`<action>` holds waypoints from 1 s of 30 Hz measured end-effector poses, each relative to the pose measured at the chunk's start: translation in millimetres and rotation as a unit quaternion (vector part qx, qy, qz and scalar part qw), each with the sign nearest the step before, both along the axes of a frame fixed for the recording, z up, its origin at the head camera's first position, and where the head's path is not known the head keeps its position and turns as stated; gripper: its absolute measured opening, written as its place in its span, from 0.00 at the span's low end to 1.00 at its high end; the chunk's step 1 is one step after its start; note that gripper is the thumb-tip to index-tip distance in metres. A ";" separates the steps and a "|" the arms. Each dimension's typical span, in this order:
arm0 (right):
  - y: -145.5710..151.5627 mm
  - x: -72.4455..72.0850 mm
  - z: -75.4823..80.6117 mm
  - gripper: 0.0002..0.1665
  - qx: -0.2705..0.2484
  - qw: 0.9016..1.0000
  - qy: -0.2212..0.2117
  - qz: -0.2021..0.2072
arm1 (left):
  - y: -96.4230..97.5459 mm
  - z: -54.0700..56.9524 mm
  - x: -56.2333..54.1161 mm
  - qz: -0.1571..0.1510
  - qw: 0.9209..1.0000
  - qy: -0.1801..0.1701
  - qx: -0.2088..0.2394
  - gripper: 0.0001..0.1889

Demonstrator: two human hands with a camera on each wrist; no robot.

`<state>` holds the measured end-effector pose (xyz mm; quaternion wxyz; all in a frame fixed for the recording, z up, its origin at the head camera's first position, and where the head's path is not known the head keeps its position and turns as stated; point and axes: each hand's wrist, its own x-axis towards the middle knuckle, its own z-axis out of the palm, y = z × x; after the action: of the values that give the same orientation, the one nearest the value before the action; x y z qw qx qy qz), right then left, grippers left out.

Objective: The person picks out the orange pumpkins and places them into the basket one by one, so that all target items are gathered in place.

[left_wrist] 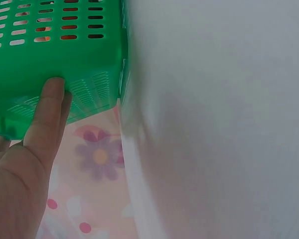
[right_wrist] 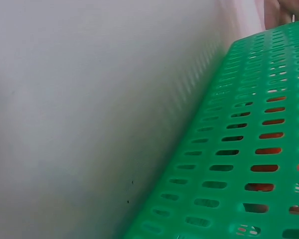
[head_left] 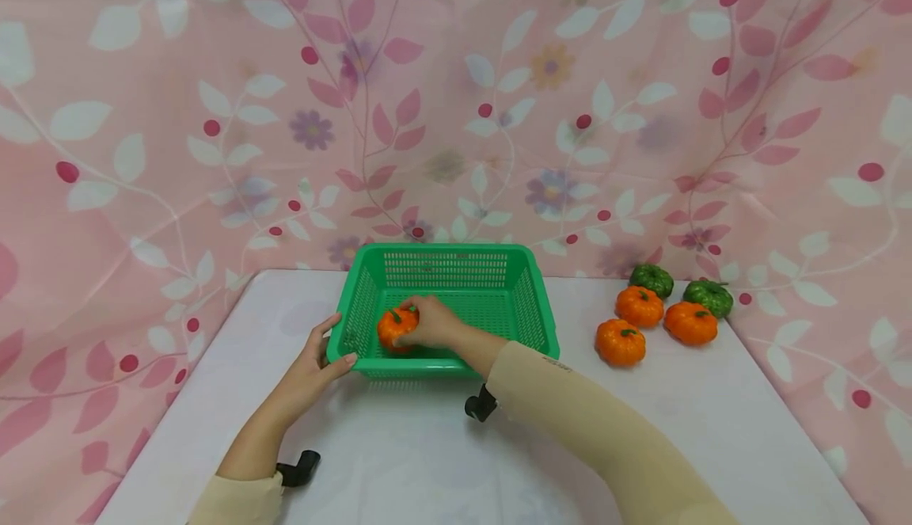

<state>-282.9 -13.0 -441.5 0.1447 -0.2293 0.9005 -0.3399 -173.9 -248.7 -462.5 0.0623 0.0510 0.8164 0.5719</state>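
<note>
A green plastic basket (head_left: 530, 303) with slotted walls stands on the white table. Inside its left part sits a small orange pumpkin (head_left: 390, 330) with a green stem. My right hand (head_left: 436, 324) reaches over the front rim and grips the pumpkin, covering its right side. A second green bit shows by the fingertips; whether it belongs to another pumpkin I cannot tell. At the basket's front left corner, my left hand (head_left: 310, 368) holds it, thumb on the front and fingers along the left side. The left thumb (left_wrist: 51, 107) presses the outer wall in the left wrist view.
Right of the basket on the white table (head_left: 684, 422) stand three orange pumpkins (head_left: 621, 344) and two green pumpkins (head_left: 651, 280), close together. A pink floral curtain (head_left: 456, 113) hangs behind the table. Black wrist cameras (head_left: 299, 468) jut from both forearms.
</note>
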 end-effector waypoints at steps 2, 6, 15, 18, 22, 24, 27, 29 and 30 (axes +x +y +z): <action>-0.7 -0.1 -1.3 0.38 0.005 1.000 -0.001 -0.004 | -0.4 -0.5 -0.3 0.001 1.000 -0.002 -0.002 0.44; -1.9 0.3 -2.9 0.37 0.015 1.000 -0.002 -0.004 | -1.4 -1.9 -0.2 0.000 1.000 -0.001 -0.008 0.44; -2.6 4.3 0.2 0.38 0.031 1.000 0.007 -0.001 | -1.3 -5.6 -1.7 -0.002 1.000 0.000 -0.005 0.44; -2.4 3.9 0.2 0.38 0.031 0.999 0.009 0.000 | -0.9 -3.2 -1.5 -0.003 1.000 -0.003 0.001 0.44; -2.1 3.5 0.2 0.39 0.029 1.000 0.006 0.002 | -0.8 -0.9 -1.5 -0.003 1.000 -0.002 0.003 0.44; -2.1 3.3 -0.1 0.39 0.025 1.000 0.005 0.001 | -0.9 -1.1 -1.7 -0.002 1.000 -0.002 0.002 0.44; -2.2 3.7 -0.2 0.39 0.022 1.000 0.005 0.003 | -1.0 -2.6 -1.9 -0.001 1.000 -0.003 0.001 0.44; -2.1 4.0 -0.2 0.39 0.019 1.000 0.006 0.004 | -1.0 -3.5 -1.9 -0.001 1.000 -0.003 0.001 0.44; -2.0 4.2 -0.1 0.38 0.017 1.000 0.006 0.006 | -1.1 -3.8 -2.0 -0.001 1.000 -0.003 0.000 0.44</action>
<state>-278.7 -15.0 -441.6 0.1448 -0.2339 0.9060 -0.3218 -175.9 -249.8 -466.3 0.0653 0.0505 0.8161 0.5720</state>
